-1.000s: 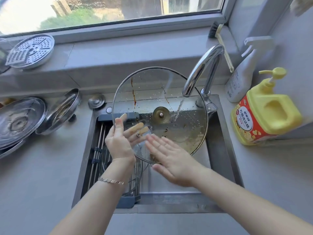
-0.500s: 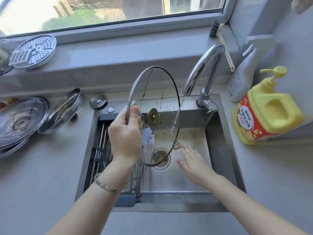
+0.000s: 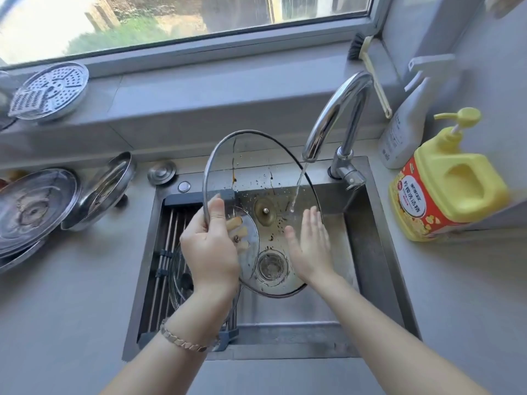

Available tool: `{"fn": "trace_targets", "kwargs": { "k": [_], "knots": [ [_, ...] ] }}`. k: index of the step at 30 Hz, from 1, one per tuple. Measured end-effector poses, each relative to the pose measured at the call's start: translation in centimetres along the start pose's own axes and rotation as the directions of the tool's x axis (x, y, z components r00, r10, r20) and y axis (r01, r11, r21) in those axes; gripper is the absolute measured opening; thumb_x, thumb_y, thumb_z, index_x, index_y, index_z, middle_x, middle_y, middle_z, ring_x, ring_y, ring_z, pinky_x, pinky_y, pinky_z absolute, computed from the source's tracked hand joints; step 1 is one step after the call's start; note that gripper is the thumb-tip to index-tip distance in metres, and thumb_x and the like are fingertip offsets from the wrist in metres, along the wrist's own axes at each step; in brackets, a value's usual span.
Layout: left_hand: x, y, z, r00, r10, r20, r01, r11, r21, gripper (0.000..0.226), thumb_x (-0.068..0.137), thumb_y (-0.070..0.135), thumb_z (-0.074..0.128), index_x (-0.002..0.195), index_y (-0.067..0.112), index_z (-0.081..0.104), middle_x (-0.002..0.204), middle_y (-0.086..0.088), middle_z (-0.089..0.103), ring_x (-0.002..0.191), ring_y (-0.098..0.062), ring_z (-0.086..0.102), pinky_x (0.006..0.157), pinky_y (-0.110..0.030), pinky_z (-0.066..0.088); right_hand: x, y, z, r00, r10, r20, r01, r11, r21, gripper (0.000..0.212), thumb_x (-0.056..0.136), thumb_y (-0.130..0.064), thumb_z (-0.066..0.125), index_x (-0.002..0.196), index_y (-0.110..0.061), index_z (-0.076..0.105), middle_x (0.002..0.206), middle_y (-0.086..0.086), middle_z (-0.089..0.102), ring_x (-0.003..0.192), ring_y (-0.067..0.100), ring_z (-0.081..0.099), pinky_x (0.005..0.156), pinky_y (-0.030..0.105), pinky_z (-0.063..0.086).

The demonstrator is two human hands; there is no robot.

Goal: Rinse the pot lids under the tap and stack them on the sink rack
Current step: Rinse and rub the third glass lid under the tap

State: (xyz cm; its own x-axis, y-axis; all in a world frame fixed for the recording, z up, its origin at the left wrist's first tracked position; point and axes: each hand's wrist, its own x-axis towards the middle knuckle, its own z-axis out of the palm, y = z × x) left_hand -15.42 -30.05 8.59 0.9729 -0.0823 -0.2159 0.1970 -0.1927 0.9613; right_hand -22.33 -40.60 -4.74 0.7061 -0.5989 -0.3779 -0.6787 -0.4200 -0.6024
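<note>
Left grip [image 3: 209,252] clasps the glass lid [image 3: 256,166] by its rim, near upright, underside facing the camera; right grip [image 3: 309,246] released, flat.

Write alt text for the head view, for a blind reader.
A left hand holds a glass lid by its rim under a running tap over the sink, the open right hand close by. Metal lids lie on the counter.
</note>
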Motion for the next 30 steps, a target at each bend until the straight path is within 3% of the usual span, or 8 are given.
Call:
{"fn": "trace_targets", "kwargs": {
  "k": [6,11,16,21,23,26,27,30],
  "knots": [
    [1.2,-0.4,-0.3,0.995,-0.1,0.017,0.101,0.995,-0.009,0.021,0.095,0.034,0.05,0.078,0.024,0.058,0.075,-0.015,0.067,0.063,-0.027,0.067,0.044,-0.03,0.052,-3.1,-3.3,0.1,0.898,-0.41,0.158,0.409,0.912,0.043,0.074,0.088,-0.056,0.009,0.147,-0.018,-0.011,0.146,-0.01,-0.028,0.136,0.002,-0.026,0.114,0.026,-0.013],
    [0.1,-1.8,-0.5,0.963,-0.256,0.08,0.261,0.964,-0.058,0.017,0.095,0.032,0.049,0.087,0.018,0.057,0.073,-0.021,0.065,0.045,-0.02,0.064,0.039,-0.031,0.052,1.3,0.0,-1.8,0.998,0.012,0.064,-0.004,0.992,-0.128,0.075,0.094,-0.057,0.011,0.147,-0.009,-0.013,0.155,0.008,-0.021,0.143,0.016,-0.018,0.115,0.032,-0.011],
    [-2.1,-3.2,0.4,0.906,-0.387,0.174,0.404,0.911,-0.078,0.023,0.096,0.028,0.048,0.089,0.01,0.06,0.068,-0.019,0.068,0.047,-0.027,0.066,0.04,-0.037,0.054,0.7,-4.3,-1.5,0.935,-0.339,0.106,0.349,0.932,-0.099,0.075,0.094,-0.056,0.016,0.148,-0.01,-0.009,0.155,0.003,-0.02,0.142,0.011,-0.019,0.114,0.028,-0.012],
    [-3.0,-4.3,0.7,0.872,-0.451,0.193,0.479,0.866,-0.141,0.028,0.097,0.025,0.048,0.08,0.005,0.059,0.057,-0.011,0.069,0.047,-0.028,0.066,0.037,-0.039,0.053,-1.0,-4.4,-1.4,0.849,-0.479,0.221,0.516,0.843,-0.154,0.086,0.084,-0.069,-0.001,0.147,-0.01,-0.01,0.152,0.001,-0.023,0.139,0.007,-0.021,0.116,0.028,-0.011],
    [-2.7,-4.5,0.5,0.867,-0.452,0.21,0.48,0.87,-0.112,0.027,0.097,0.028,0.047,0.085,0.007,0.06,0.058,-0.017,0.068,0.045,-0.028,0.065,0.037,-0.038,0.054,-0.2,-2.1,-2.0,0.876,-0.417,0.241,0.472,0.844,-0.256,0.094,0.076,-0.074,-0.007,0.147,-0.013,-0.013,0.148,-0.001,-0.028,0.138,0.007,-0.022,0.114,0.027,-0.013],
    [-2.4,-4.4,0.6,0.858,-0.45,0.249,0.482,0.873,-0.081,0.027,0.097,0.032,0.045,0.092,0.01,0.06,0.068,-0.026,0.065,0.045,-0.027,0.064,0.039,-0.037,0.053,1.7,-0.4,-3.0,0.986,-0.15,0.079,0.167,0.935,-0.314,0.079,0.091,-0.062,0.007,0.146,-0.01,-0.015,0.152,0.007,-0.026,0.141,0.015,-0.023,0.113,0.032,-0.014],
    [-2.4,-4.4,0.8,0.862,-0.439,0.253,0.47,0.88,-0.072,0.027,0.097,0.031,0.045,0.091,0.01,0.06,0.07,-0.027,0.064,0.045,-0.027,0.064,0.039,-0.037,0.053,1.7,-0.9,-2.8,0.983,-0.166,0.074,0.18,0.942,-0.283,0.075,0.093,-0.057,0.01,0.146,-0.01,-0.015,0.153,0.007,-0.025,0.14,0.014,-0.024,0.114,0.032,-0.014],
    [-2.2,-4.4,1.3,0.886,-0.399,0.236,0.424,0.903,-0.065,0.033,0.097,0.027,0.046,0.081,0.002,0.059,0.069,-0.023,0.065,0.045,-0.027,0.064,0.037,-0.037,0.053,-0.1,-3.6,-1.4,0.851,-0.494,0.18,0.518,0.846,-0.126,0.073,0.088,-0.054,0.004,0.147,-0.012,-0.01,0.149,-0.003,-0.025,0.136,0.003,-0.025,0.114,0.025,-0.014]
  ]
}}
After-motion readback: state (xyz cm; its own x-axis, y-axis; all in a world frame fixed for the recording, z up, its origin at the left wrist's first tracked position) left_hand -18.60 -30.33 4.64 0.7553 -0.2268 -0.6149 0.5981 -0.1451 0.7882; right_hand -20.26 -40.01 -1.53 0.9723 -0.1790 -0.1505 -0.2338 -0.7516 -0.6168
